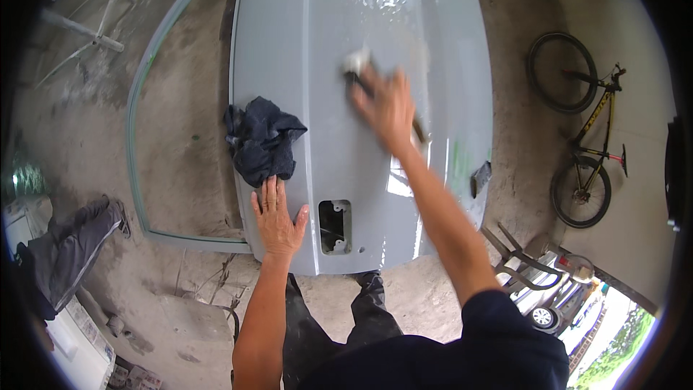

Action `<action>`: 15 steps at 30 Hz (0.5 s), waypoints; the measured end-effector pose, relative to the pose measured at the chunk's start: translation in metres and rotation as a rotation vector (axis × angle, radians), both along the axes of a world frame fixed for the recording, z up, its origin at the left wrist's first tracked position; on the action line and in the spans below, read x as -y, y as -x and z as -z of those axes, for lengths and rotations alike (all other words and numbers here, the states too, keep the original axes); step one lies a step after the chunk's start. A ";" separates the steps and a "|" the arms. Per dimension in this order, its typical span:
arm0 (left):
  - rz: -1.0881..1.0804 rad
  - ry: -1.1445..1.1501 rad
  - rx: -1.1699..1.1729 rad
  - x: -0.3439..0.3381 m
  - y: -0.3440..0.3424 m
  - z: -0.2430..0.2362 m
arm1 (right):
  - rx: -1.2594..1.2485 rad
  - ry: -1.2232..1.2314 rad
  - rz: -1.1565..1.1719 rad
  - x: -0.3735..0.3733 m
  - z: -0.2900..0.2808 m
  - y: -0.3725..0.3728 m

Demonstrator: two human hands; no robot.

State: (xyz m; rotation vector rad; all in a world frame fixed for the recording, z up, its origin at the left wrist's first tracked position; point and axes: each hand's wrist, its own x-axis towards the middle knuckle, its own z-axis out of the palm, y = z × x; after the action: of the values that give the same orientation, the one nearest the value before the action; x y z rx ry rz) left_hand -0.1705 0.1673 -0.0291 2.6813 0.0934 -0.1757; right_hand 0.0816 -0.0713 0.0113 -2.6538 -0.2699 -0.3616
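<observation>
Rests spread left hand (280, 222) on grey panel (271, 50), touching dark cloth (263, 141); grips blurred block (356, 65) with right hand (392, 110) at panel's middle. Better take stiff, slippery-looking panel by edge.

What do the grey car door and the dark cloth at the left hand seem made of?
Car door: probably sheet metal under grey primer or paint; smooth, with glossy wet reflections and crisp long creases. The coating hides the base.
Dark cloth: fabric, matte, bunched in soft folds; fibre type unclear.
</observation>
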 end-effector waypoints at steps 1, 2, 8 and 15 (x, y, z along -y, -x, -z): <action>-0.005 0.000 -0.001 0.000 -0.003 -0.003 | -0.068 0.024 0.004 0.005 -0.009 0.057; 0.008 -0.005 0.000 0.000 -0.006 -0.006 | -0.280 0.030 0.050 0.012 -0.019 0.113; -0.001 -0.041 -0.011 -0.001 -0.004 -0.003 | -0.322 0.064 -0.118 0.029 -0.002 0.086; 0.000 -0.007 -0.019 -0.001 0.004 0.005 | 0.074 -0.071 -0.056 -0.013 0.008 -0.124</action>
State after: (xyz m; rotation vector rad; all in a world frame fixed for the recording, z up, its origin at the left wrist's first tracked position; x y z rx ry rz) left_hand -0.1746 0.1680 -0.0344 2.6874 0.1006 -0.2008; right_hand 0.2053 -0.0580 0.0029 -2.5614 -0.3473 -0.4442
